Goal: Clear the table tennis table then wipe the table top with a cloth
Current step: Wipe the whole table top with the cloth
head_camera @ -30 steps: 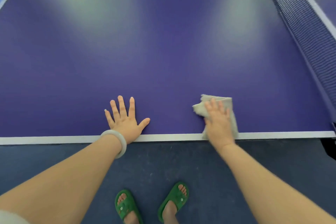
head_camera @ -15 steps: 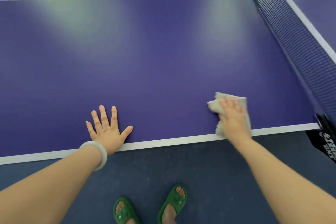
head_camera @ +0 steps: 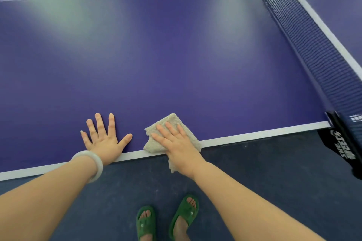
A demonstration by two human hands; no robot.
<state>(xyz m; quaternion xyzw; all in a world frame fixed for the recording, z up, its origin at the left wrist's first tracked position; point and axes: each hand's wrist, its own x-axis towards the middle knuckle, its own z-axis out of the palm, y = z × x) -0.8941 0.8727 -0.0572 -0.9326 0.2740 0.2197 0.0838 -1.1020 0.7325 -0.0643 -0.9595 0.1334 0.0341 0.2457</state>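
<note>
Wiping in progress: cloth (head_camera: 170,120) lies at the near edge of the counter (head_camera: 176,55), one corner overhanging, pressed flat under the right grip (head_camera: 177,144), fingers straight, left grip (head_camera: 104,141) spread flat just beside, clearing looks done, far side probably left to wipe.

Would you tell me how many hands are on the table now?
2. The left hand lies flat on the bare table; the right hand, beside it, presses the cloth at the near edge.

A smooth, pale whitish bangle (head_camera: 92,164) rings the wrist behind the left hand (head_camera: 103,139). Both forearms are bare. Green open-toed slippers (head_camera: 185,211) cover the feet.
</note>
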